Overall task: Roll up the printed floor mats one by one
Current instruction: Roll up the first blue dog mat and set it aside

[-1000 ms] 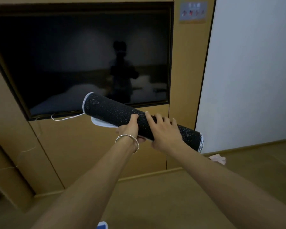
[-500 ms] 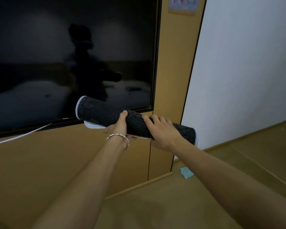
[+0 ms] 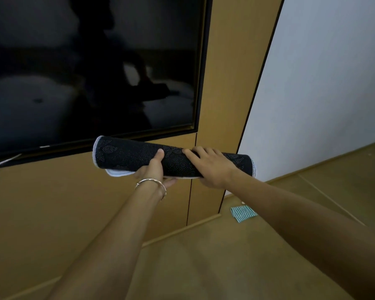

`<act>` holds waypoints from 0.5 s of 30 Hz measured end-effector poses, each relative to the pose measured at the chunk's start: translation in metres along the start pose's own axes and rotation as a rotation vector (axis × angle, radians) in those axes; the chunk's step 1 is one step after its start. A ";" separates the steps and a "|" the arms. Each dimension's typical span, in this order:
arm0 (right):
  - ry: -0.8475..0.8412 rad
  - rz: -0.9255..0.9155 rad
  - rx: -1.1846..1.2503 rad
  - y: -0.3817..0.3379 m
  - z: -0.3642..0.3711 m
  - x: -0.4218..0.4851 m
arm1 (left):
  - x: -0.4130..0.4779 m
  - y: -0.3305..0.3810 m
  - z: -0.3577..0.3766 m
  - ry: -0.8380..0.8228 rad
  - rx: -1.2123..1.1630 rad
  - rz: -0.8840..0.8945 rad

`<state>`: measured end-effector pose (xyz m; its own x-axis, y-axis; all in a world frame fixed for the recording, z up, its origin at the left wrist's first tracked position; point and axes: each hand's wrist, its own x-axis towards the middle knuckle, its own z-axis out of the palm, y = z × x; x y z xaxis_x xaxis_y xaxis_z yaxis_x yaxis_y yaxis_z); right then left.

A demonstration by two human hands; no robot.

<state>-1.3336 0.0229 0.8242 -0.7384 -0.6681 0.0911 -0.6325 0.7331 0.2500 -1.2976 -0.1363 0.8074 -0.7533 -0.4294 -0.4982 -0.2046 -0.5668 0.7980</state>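
A floor mat [image 3: 126,155] is rolled into a tight tube, its dark dotted backing outside and a pale stitched edge at each end. I hold it level in the air in front of the wall. My left hand [image 3: 155,169], with a bangle on the wrist, grips the roll from below near its middle, thumb on top. My right hand [image 3: 212,167] wraps over the roll just to the right. A loose white flap of the mat hangs under the left part.
A large dark screen [image 3: 85,72] is set into the wooden wall panel [image 3: 41,213] behind the roll. A white wall [image 3: 323,94] rises at right. A small teal striped cloth [image 3: 243,213] lies on the tan floor [image 3: 225,267] by the panel's base.
The view has closed in on the wall and swung right. The rolled mat stays in both hands, held a little flatter than before.
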 end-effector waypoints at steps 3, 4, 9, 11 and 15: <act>-0.018 -0.069 0.023 0.041 0.041 0.015 | 0.031 -0.033 0.032 0.046 -0.005 -0.017; -0.021 -0.090 0.030 0.058 0.057 0.020 | 0.042 -0.046 0.045 0.065 -0.011 -0.020; -0.094 -0.176 0.078 0.161 0.157 0.030 | 0.095 -0.129 0.128 0.210 0.025 -0.081; -0.178 -0.187 0.125 0.198 0.201 0.023 | 0.108 -0.169 0.159 0.264 0.061 -0.162; -0.294 -0.270 0.165 0.231 0.293 0.027 | 0.151 -0.238 0.186 0.395 0.082 -0.270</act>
<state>-1.5680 0.2115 0.6021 -0.5615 -0.7916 -0.2408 -0.8233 0.5636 0.0670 -1.4784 0.0642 0.6055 -0.3751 -0.5180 -0.7688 -0.4208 -0.6438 0.6391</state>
